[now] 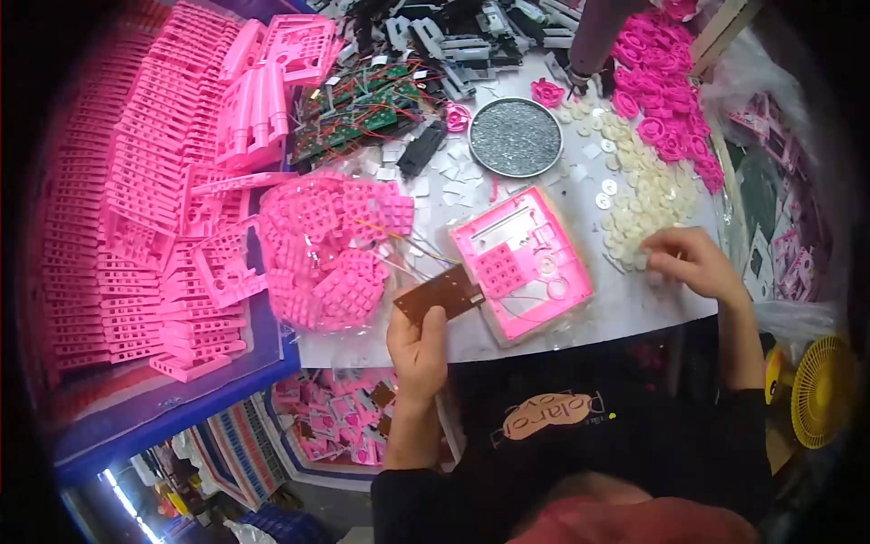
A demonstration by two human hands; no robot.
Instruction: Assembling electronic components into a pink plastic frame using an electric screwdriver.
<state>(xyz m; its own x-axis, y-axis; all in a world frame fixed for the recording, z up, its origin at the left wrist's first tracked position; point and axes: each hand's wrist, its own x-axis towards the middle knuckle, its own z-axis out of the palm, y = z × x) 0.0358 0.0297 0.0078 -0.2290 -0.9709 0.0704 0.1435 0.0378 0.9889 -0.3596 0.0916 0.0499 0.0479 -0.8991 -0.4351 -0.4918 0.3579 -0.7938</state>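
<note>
My left hand (417, 354) grips a brown circuit board (439, 297) between thumb and fingers, with thin wires running from it. Beside the board, a pink plastic housing (573, 295) lies open on a padded block (587, 263). A pink button pad (500, 268) sits inside the housing, and a wire crosses its lower part. Over at the right, my right hand (693, 261) is at the near edge of a heap of cream round discs (648, 195). Its fingers are curled together; what lies between the fingertips is too small to make out.
A bag of pink button pads (335, 258) lies left of the housing. Stacked pink housings (149, 172) fill a blue-edged bin. Behind are green circuit boards (362, 113), a round tin of small metal pieces (515, 136), a dark upright post (603, 41) and pink rings (666, 100).
</note>
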